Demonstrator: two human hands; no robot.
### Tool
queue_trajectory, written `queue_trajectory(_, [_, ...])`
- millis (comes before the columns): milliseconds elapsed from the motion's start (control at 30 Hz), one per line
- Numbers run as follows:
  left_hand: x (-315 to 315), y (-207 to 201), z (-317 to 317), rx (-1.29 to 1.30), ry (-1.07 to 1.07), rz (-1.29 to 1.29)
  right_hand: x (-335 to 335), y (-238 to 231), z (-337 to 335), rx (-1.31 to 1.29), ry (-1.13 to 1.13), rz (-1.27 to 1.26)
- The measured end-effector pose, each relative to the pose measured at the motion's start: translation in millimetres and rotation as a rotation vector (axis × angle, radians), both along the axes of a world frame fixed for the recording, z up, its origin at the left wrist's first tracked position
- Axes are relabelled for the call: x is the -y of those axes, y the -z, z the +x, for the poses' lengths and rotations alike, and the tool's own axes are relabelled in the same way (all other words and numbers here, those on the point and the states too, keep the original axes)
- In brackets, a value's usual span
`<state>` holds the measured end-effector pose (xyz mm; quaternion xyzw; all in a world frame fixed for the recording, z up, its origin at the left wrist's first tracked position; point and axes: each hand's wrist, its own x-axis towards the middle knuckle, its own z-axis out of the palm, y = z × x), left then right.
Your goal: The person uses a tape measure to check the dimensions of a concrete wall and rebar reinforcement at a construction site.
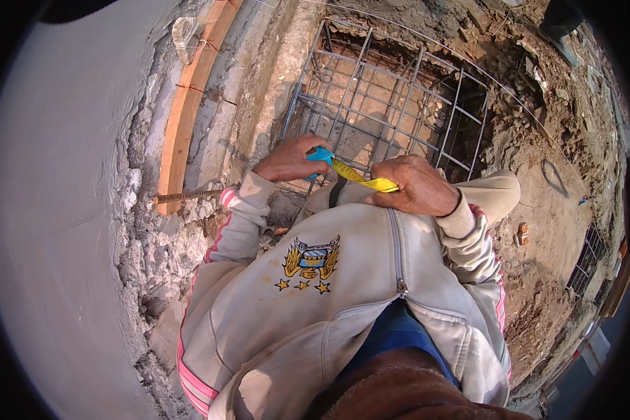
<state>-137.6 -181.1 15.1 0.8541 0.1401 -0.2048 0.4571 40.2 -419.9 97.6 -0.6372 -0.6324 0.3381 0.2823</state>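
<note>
Head view: both hands (357,175) grasp a yellow tape measure (360,176) above a rebar cage (392,98).

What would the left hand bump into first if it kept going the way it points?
Probably the rebar cage. The left hand, gripping the blue end of the yellow tape measure, points toward its near bars, though depth is hard to judge.

Bare dirt ground (539,210) stretches out on the right, rubble scattered far across it. A steel rebar cage (392,98) sits down in the dug pit, far centre. A wire loop (554,176) lies right, a brick fragment (522,232) nearer.
</note>
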Motion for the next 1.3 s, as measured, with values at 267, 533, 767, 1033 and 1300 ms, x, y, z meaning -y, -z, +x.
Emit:
queue_trajectory(267, [14, 23, 3, -0.006, 0.141, -0.233, 14, 10, -4, -0.025, 0.091, -0.009])
queue_trajectory(533, [26, -6, 28, -0.126, 0.169, -0.125, 9, 24, -2, 0.226, 0.077, -0.033])
queue_trajectory(767, [18, -28, 36, -0.216, 0.244, -0.008, 11, 10, 0, 0.139, 0.127, -0.01])
queue_trajectory(1033, [5, -65, 36, -0.072, 0.119, 0.142, 10, 28, -10, -0.094, 0.193, 0.234])
queue_trajectory(1300, [5, -56, 43, -0.094, 0.187, 0.048, -2, 37, -24, 0.015, 0.182, 0.325])
